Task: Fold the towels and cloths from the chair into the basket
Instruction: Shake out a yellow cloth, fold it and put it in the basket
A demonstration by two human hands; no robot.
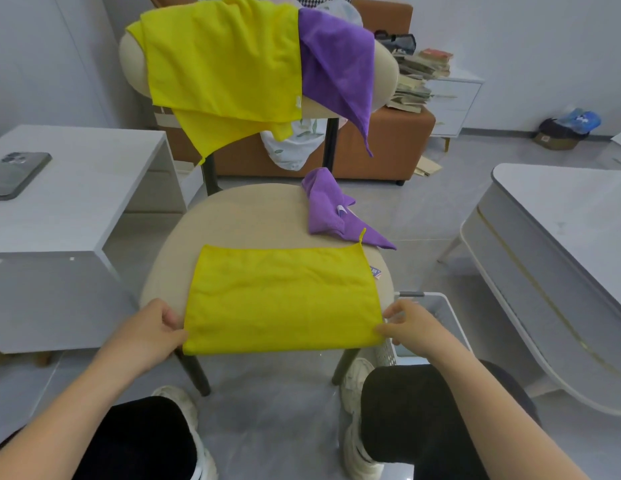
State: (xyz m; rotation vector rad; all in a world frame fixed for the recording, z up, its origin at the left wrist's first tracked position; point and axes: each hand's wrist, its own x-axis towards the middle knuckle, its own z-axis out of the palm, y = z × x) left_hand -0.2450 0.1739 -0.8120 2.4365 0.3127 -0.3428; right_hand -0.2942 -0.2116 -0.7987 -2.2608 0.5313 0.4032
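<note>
The head camera looks forward and down, close over a chair [267,216] seat.

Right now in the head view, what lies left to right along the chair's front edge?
left hand → folded yellow cloth, pinched at both near corners → right hand → white basket

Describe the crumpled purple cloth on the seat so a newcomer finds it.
Find the beige chair mid-frame. On its seat's far right, behind the folded yellow cloth, lies the crumpled purple cloth. It is bunched; the other purple cloth drapes the backrest.
</note>
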